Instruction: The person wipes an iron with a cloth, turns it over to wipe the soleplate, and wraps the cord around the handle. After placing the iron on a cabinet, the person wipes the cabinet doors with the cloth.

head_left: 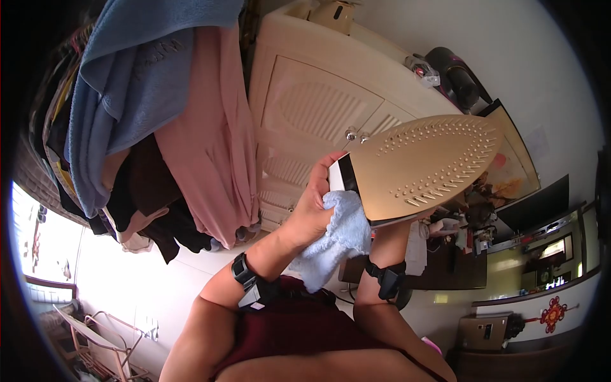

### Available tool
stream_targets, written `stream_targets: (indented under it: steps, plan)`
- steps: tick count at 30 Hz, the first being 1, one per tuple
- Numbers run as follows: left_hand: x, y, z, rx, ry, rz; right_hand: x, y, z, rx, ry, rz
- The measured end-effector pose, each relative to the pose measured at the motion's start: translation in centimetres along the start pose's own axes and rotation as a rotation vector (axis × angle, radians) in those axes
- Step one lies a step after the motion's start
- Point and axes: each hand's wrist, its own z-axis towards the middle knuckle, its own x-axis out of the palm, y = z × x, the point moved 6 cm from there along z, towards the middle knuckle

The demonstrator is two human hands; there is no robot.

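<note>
A clothes iron (423,167) is held up in the air, its gold, dotted soleplate facing me and its tip pointing to the upper right. My left hand (314,202) is at the iron's heel, fingers curled against the white and black end and closed on a light blue cloth (340,232). The cloth touches the heel's lower corner and hangs down from the hand. My right forearm runs up behind the iron, where the soleplate hides most of my right hand (414,219); that hand supports the iron from behind, its fingers out of sight.
Clothes and a blue towel (137,95) hang at left, beside a pink garment (207,140). A cream cabinet (318,83) stands ahead. To the right are a cluttered dark desk (449,264) and a monitor (538,202). A folding chair (95,334) is at lower left.
</note>
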Motion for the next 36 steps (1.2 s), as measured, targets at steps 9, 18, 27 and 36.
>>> stream_targets:
  steps: [9,18,27,36]
  plan:
    - [-1.0,0.0,0.3,0.086,-0.084,0.014,-1.1,-1.3,-1.0,0.064,-0.024,-0.219]
    - [-4.7,0.9,1.2,0.098,-0.415,0.267,2.2,2.8,0.8,0.01,-0.082,0.071]
    - [-5.9,-0.1,1.4,-0.087,-0.211,0.17,4.2,0.7,-0.3,0.087,-0.018,0.307]
    - [-0.2,-2.1,-1.4,-0.052,-0.063,0.273,2.1,-1.4,-0.4,0.056,0.056,-0.018]
